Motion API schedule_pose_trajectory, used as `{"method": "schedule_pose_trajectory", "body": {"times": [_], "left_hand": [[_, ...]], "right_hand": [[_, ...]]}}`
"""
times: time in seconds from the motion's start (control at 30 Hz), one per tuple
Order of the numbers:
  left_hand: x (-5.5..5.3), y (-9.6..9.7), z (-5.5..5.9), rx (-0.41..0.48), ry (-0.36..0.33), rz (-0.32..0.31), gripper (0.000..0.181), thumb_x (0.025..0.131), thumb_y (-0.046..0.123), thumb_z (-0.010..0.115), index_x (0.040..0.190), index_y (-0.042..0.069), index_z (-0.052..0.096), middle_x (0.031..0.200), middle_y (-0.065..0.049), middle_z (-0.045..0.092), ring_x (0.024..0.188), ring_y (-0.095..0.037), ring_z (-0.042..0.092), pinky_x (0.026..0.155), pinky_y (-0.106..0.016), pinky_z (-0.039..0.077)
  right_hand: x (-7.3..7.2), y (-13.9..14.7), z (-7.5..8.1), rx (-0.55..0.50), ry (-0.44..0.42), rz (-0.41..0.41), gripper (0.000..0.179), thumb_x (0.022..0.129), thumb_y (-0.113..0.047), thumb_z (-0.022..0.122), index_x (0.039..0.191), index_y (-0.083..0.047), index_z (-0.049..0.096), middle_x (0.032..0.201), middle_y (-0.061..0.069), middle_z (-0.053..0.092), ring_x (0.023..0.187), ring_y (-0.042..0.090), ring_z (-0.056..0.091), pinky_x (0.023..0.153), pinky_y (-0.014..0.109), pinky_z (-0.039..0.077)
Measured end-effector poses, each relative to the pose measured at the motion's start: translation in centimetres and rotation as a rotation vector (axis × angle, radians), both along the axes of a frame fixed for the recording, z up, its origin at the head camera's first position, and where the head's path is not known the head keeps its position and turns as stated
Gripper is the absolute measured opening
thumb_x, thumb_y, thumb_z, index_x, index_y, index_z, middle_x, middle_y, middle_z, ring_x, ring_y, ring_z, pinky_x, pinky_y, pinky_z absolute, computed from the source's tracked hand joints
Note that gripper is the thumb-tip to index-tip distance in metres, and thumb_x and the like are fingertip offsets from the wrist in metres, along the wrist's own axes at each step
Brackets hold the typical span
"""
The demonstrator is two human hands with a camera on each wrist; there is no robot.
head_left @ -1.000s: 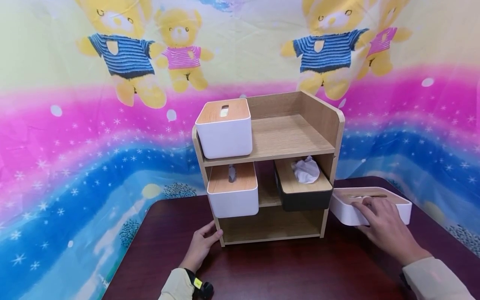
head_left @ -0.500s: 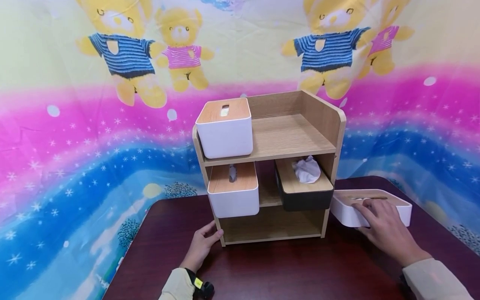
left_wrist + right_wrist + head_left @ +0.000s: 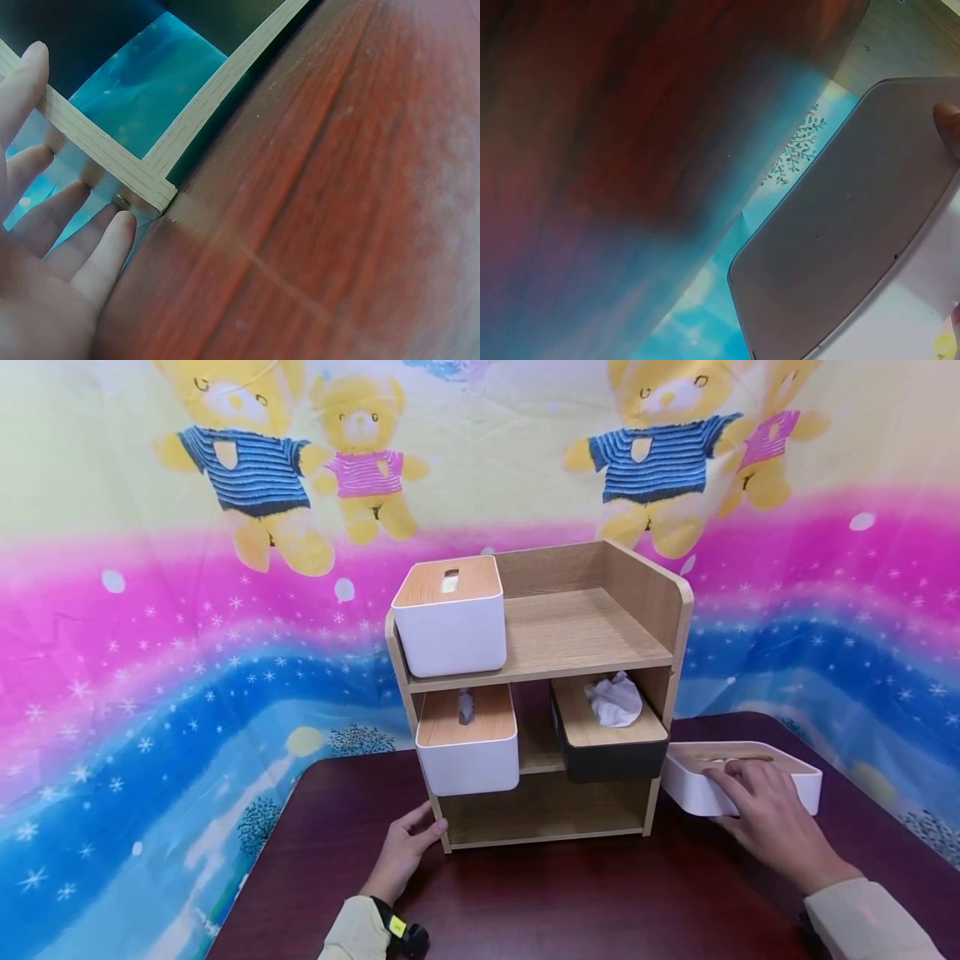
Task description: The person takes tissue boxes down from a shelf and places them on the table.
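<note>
A white tissue box with a wood-look lid (image 3: 682, 783) is at the right of the wooden shelf (image 3: 562, 639). My right hand (image 3: 772, 814) grips it, fingers over the lid and thumb at the near wall. One shaded face of this tissue box (image 3: 840, 217) fills much of the right wrist view, the thumb (image 3: 949, 124) pressed on it. At the shelf's lower left corner, my left hand (image 3: 405, 852) holds the side panel (image 3: 105, 154), with the thumb by the front edge and the other fingers along the outer face.
One white tissue box (image 3: 450, 631) stands on the shelf's top left, another white one (image 3: 468, 767) below it. A black tissue box (image 3: 615, 760) with a crumpled tissue (image 3: 615, 700) sits middle right. Both middle boxes jut forward. Behind the dark red table (image 3: 525, 902) hangs a printed cloth (image 3: 187, 710).
The white tissue box in my right hand has sunk slightly and its lid looks tilted a little less. My left hand stays at the shelf's corner.
</note>
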State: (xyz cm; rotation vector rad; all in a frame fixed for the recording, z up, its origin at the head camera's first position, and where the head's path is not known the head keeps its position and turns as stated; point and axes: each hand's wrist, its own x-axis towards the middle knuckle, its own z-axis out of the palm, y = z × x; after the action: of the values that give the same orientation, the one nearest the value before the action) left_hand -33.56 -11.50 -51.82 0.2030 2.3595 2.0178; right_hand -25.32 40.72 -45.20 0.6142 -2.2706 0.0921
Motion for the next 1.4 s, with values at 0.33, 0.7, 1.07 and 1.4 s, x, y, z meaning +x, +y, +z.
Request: {"method": "schedule_pose_trajectory", "body": {"times": [0.33, 0.7, 1.07, 1.4], "left_hand": [[-0.1, -0.09, -0.07, -0.013, -0.014, 0.001, 0.067, 0.089, 0.038, 0.072, 0.142, 0.005, 0.049, 0.145, -0.018, 0.045, 0.139, -0.038, 0.03, 0.107, -0.062, 0.025], [-0.11, -0.16, -0.11, -0.006, 0.0, -0.006, 0.068, 0.088, 0.039, 0.072, 0.143, 0.005, 0.05, 0.145, -0.016, 0.045, 0.14, -0.037, 0.029, 0.108, -0.061, 0.024], [-0.12, -0.15, -0.09, -0.006, 0.001, 0.001, 0.067, 0.088, 0.037, 0.072, 0.142, 0.005, 0.05, 0.145, -0.016, 0.046, 0.14, -0.037, 0.029, 0.108, -0.062, 0.024], [0.01, -0.11, -0.08, -0.013, 0.0, 0.01, 0.063, 0.089, 0.034, 0.072, 0.142, 0.006, 0.051, 0.145, -0.016, 0.047, 0.139, -0.036, 0.03, 0.108, -0.061, 0.023]], "right_hand": [[-0.05, -0.08, 0.03, -0.001, -0.005, -0.002, 0.078, 0.093, -0.07, 0.022, 0.121, -0.007, 0.059, 0.104, 0.019, 0.052, 0.095, 0.039, 0.047, 0.082, 0.057, 0.034], [-0.32, -0.02, -0.03, 0.007, -0.012, 0.003, 0.081, 0.092, -0.071, 0.022, 0.122, -0.006, 0.059, 0.103, 0.018, 0.052, 0.094, 0.038, 0.047, 0.081, 0.057, 0.035], [-0.51, -0.03, -0.18, -0.004, -0.024, 0.01, 0.082, 0.091, -0.072, 0.022, 0.121, -0.005, 0.059, 0.103, 0.018, 0.052, 0.096, 0.039, 0.046, 0.085, 0.058, 0.034], [-0.45, -0.08, -0.26, -0.004, -0.038, 0.014, 0.083, 0.091, -0.073, 0.022, 0.122, -0.005, 0.059, 0.103, 0.018, 0.052, 0.096, 0.039, 0.046, 0.084, 0.056, 0.035]]}}
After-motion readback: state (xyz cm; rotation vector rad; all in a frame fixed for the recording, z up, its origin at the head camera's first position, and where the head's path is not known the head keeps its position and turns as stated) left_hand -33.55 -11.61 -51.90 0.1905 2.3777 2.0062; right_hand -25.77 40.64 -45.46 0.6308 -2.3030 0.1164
